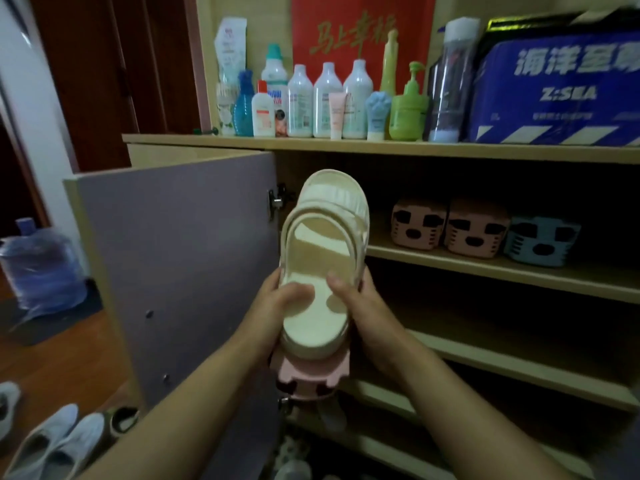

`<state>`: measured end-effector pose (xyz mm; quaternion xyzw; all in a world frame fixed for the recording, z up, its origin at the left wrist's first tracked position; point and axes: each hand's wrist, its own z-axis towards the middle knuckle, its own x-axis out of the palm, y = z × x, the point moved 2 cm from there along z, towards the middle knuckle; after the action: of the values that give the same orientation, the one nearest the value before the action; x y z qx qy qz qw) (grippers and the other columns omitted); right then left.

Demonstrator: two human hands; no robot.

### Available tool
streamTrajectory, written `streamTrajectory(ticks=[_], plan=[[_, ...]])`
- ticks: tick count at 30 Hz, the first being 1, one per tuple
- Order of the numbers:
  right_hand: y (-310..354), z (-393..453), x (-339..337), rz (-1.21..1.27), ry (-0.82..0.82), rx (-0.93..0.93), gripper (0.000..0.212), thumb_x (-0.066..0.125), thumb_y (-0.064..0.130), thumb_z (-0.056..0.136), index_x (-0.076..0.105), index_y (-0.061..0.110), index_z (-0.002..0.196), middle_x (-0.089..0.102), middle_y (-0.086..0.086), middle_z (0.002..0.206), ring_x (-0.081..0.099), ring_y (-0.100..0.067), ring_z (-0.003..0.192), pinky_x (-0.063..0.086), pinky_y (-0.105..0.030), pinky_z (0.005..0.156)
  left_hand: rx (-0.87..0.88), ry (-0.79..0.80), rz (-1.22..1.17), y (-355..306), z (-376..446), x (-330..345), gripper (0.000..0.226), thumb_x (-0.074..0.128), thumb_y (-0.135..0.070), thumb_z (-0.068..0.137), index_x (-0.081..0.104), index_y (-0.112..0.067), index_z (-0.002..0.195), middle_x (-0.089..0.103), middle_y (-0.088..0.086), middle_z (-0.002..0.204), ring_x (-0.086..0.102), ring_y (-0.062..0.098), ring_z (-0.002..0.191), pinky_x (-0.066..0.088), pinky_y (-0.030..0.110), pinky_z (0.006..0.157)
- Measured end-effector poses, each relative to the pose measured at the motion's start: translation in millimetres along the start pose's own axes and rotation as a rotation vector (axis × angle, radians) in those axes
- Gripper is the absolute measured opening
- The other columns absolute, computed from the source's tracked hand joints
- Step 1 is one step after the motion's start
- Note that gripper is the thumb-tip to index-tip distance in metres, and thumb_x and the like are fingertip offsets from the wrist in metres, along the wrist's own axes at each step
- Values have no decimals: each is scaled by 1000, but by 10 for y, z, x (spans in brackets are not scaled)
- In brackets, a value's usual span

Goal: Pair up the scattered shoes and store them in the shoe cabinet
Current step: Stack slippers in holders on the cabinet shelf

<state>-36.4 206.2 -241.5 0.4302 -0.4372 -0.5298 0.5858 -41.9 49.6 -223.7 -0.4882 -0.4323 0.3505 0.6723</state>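
Before the open shoe cabinet (450,252), left hand (273,303) and right hand (360,306) both grip a cream sandal (323,258) on its pink holder (308,379); grey shoes (59,441) near left remain unstored.

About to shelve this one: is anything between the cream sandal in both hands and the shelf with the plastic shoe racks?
Nothing visible. The cabinet door is swung open to the left, and the shelf is bare left of the pink racks, straight beyond the sandal held by left hand and right hand.
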Motion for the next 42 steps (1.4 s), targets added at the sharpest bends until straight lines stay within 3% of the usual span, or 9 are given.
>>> streamTrajectory(ticks=[7, 12, 15, 22, 25, 30, 34, 39, 42], plan=[[125, 283, -18, 105, -209, -85, 68, 70, 61, 72, 48, 43, 134, 70, 4, 122, 69, -19, 109, 58, -41, 91, -15, 34, -24, -90, 372, 66, 44, 64, -21, 80, 67, -24, 124, 74, 14, 113, 72, 32, 100, 59, 37, 76], [168, 447, -59, -35, -338, 160, 85, 65, 65, 62, 34, 54, 140, 49, -5, 141, 59, -34, 118, 51, -56, 96, -286, 1, -96, -32, 596, 118, 43, 62, -24, 81, 68, -9, 121, 73, 21, 111, 73, 37, 98, 59, 38, 72], [397, 686, -113, -39, -412, 251, 77, 60, 44, 68, 42, 37, 143, 59, -13, 130, 65, -37, 106, 55, -54, 92, -302, 13, -53, -230, 749, 167, 40, 59, -26, 85, 67, -8, 120, 74, 20, 108, 74, 36, 96, 59, 41, 78], [902, 1269, -108, -11, -436, 398, 35, 42, 20, 95, 60, 0, 118, 70, -19, 109, 67, -34, 101, 55, -45, 92, 80, -81, 342, -527, 811, 128, 47, 55, -44, 94, 51, -36, 140, 70, -6, 122, 70, 17, 105, 55, 40, 88], [1040, 1388, -159, -90, -406, 461, 25, 43, 23, 96, 60, 5, 98, 69, -16, 90, 65, -30, 82, 50, -32, 67, 201, 8, 437, -477, 839, 113, 57, 58, -34, 98, 36, -50, 147, 60, -19, 130, 63, 7, 113, 54, 33, 91], [997, 1512, -178, -527, -494, 367, 72, 57, 45, 86, 34, 14, 147, 44, -17, 145, 53, -40, 122, 52, -47, 95, 229, -81, 575, -502, 1214, 49, 47, 48, -29, 104, 40, -47, 146, 59, -16, 118, 57, -3, 96, 42, 16, 69], [783, 1424, -236, -774, -513, 120, 88, 53, 64, 81, 11, 34, 152, 21, -14, 153, 43, -43, 129, 47, -50, 100, 141, 7, 426, -467, 1467, 23, 43, 49, -26, 105, 46, -44, 144, 66, -15, 118, 67, -2, 90, 49, 16, 64], [710, 1445, -233, -1031, -504, 4, 74, 42, 75, 81, 26, 41, 146, 28, -13, 151, 45, -45, 127, 42, -46, 92, 150, 6, 384, -389, 1636, -1, 43, 53, -15, 100, 59, -40, 134, 73, -17, 109, 71, -4, 84, 52, 11, 61], [750, 1458, -138, -1114, -480, 61, 75, 38, 81, 81, 44, 32, 138, 33, -17, 147, 48, -45, 125, 44, -44, 93, 182, 11, 469, -446, 1583, 35, 37, 47, -5, 100, 63, -21, 130, 72, -1, 117, 71, 3, 93, 58, 21, 77]])
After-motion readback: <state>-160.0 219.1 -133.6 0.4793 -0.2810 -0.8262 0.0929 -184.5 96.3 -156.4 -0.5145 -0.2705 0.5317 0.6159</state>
